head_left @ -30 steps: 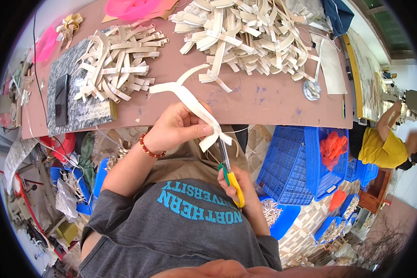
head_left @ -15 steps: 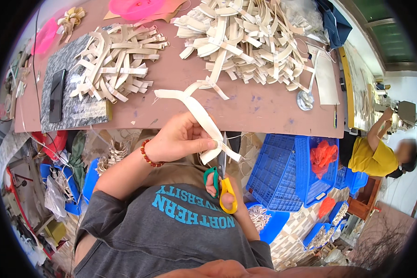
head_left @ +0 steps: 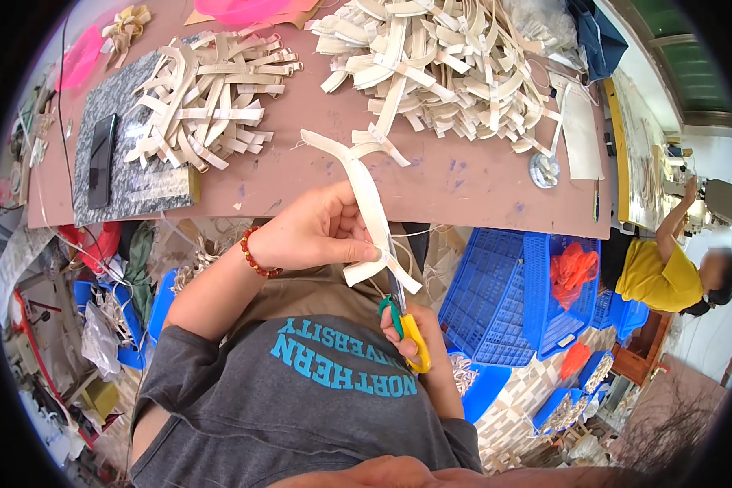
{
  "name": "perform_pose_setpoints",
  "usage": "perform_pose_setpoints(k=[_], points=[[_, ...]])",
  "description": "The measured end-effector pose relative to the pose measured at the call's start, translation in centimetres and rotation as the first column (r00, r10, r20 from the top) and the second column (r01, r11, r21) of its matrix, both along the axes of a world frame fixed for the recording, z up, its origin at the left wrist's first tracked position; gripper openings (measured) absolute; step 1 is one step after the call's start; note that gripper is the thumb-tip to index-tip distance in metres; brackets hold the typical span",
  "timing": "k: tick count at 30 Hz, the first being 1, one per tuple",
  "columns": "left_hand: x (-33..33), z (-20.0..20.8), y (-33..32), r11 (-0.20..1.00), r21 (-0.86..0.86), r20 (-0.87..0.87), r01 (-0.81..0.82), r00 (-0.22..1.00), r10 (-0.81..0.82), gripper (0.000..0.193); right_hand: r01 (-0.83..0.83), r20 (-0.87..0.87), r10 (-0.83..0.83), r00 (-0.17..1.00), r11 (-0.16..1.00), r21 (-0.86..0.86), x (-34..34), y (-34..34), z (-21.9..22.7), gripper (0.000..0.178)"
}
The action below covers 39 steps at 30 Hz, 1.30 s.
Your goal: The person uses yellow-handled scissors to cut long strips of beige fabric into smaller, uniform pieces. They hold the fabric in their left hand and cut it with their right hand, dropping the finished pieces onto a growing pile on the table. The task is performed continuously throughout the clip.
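My left hand (head_left: 321,232), with a beaded bracelet at the wrist, pinches a cream fabric strap (head_left: 369,195) between thumb and fingers in front of the table edge. The strap's far end reaches over the table beside another strap piece trailing from the large pile, and its near end forks into short tails. In my right hand (head_left: 431,329) are scissors (head_left: 417,342) with one green and one yellow handle. Their blades point up to the forked end, just by my left thumb, and look nearly closed. Loose thread hangs there.
On the brown table (head_left: 301,175) lie a large strap pile (head_left: 439,73), a smaller pile (head_left: 207,93) and a phone (head_left: 102,161) on a stone-patterned slab (head_left: 142,191). Blue crates (head_left: 488,301) stand below right. A person in a yellow top (head_left: 663,276) sits far right.
The scissors' handles have come together and moved slightly right and down with my right hand. The strap's far end has shifted right and up; my left hand keeps its pinch.
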<state>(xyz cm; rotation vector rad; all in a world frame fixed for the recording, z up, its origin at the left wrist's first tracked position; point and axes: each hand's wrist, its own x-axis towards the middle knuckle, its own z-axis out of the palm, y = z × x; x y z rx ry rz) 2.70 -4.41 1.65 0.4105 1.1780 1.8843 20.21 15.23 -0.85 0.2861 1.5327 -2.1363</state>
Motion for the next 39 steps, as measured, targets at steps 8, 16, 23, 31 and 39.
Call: perform_pose_setpoints(k=[8, 16, 23, 31, 39], points=[[-0.1, 0.0, 0.3, 0.999, 0.007, -0.008, -0.054, 0.998, 0.054, 0.032, -0.026, -0.114, 0.057, 0.992, 0.965, 0.260, 0.2, 0.6, -0.7, 0.051], [-0.1, -0.5, 0.7, 0.986, 0.008, 0.002, -0.166, 0.986, 0.166, 0.025, 0.004, -0.131, 0.011, 0.991, 0.993, 0.118, -0.2, 0.1, -1.0, 0.055], [0.8, -0.9, 1.2, 0.991, 0.040, 0.002, -0.126, 0.992, 0.126, 0.026, 0.007, -0.141, 0.002, 0.990, 0.998, 0.064, -1.1, -1.0, -0.4, 0.071], [0.7, 0.0, 1.1, 0.997, 0.038, -0.003, -0.063, 0.998, 0.063, 0.027, 0.018, -0.114, -0.009, 0.993, 0.997, 0.076, -1.3, -1.4, -0.8, 0.079], [0.4, -0.3, 0.6, 0.999, 0.027, -0.007, -0.019, 1.000, 0.019, 0.029, 0.015, -0.058, -0.010, 0.998, 0.997, 0.078, -1.1, -0.8, -0.8, 0.064]])
